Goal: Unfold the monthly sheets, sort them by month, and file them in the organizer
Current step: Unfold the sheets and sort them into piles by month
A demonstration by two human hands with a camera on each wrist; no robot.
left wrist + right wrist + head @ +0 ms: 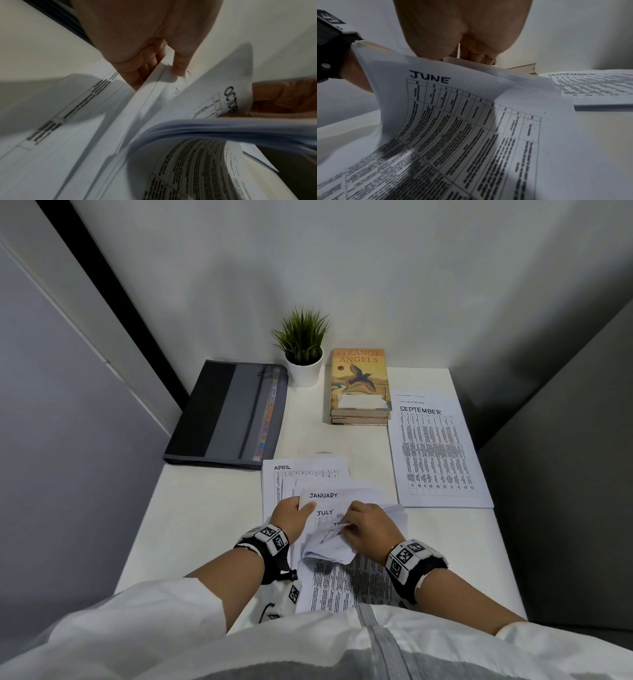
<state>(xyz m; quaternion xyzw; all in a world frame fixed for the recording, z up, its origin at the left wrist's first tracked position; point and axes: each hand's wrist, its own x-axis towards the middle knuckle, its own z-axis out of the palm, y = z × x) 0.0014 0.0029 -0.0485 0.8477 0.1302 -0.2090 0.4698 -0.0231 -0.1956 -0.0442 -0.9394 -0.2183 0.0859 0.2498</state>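
While the left hand (290, 513) pinches the January sheet (337, 495) steady, the right hand (368, 523) grips a curled sheet (329, 546) just beside it, apparently to unfold it.

white desk (212, 508), grey partition walls (342, 268)

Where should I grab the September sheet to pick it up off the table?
Take the September sheet by its near right corner, coming from the right. It lies flat on the table, that corner is free, and the books crowd its far left corner.
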